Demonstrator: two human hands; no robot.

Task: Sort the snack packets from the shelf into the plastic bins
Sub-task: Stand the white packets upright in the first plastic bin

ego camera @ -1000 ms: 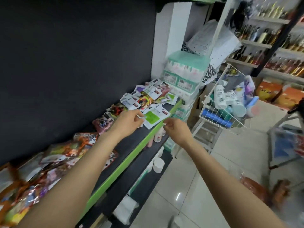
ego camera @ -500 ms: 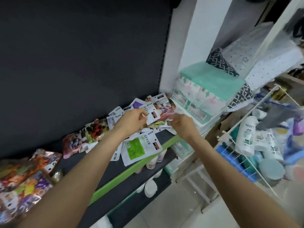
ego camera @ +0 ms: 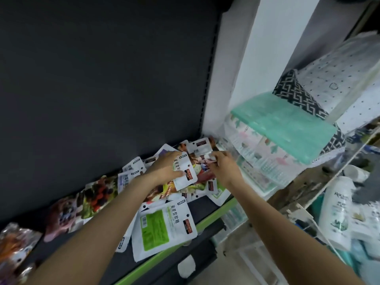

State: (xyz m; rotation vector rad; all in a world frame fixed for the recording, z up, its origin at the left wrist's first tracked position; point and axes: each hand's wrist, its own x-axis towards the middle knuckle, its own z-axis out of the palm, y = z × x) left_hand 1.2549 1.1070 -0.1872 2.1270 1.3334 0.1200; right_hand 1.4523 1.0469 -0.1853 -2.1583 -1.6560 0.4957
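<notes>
At the far lower left of the frame we see crinkled foil snack bags [ego camera: 14, 247] in orange and silver lying on the dark shelf [ego camera: 205, 208], and just right of them a pink pouch [ego camera: 59, 214] and a pouch printed with red and dark berries [ego camera: 98, 194]. Their writing is too blurred for us to read.

Moving toward the centre, our left hand [ego camera: 164, 169] reaches over the heap of snack packets [ego camera: 197, 161] and grips a white packet [ego camera: 184, 173], thumb across its face and fingers curled behind it. That packet carries a column of dark characters and a small dark brand label with red-orange lettering, neither of which we can make out. Below it, at lower centre, a larger white packet with a green panel [ego camera: 162, 225] lies flat, overhanging the shelf's green front edge [ego camera: 213, 212]; it shows a barcode, a column of characters and the same dark label.

Right of centre, our right hand [ego camera: 224, 167] sits on the far end of the heap, fingertips pinched on the edge of a small white packet [ego camera: 202, 148].

Further right, a stack of wrapped tissue packs [ego camera: 283, 128] with a mint-green top stands beside the shelf end, crowding the heap's right side. At the right edge a white bottle [ego camera: 339, 204] with green print, unreadable, lies in a wire basket [ego camera: 320, 231].
</notes>
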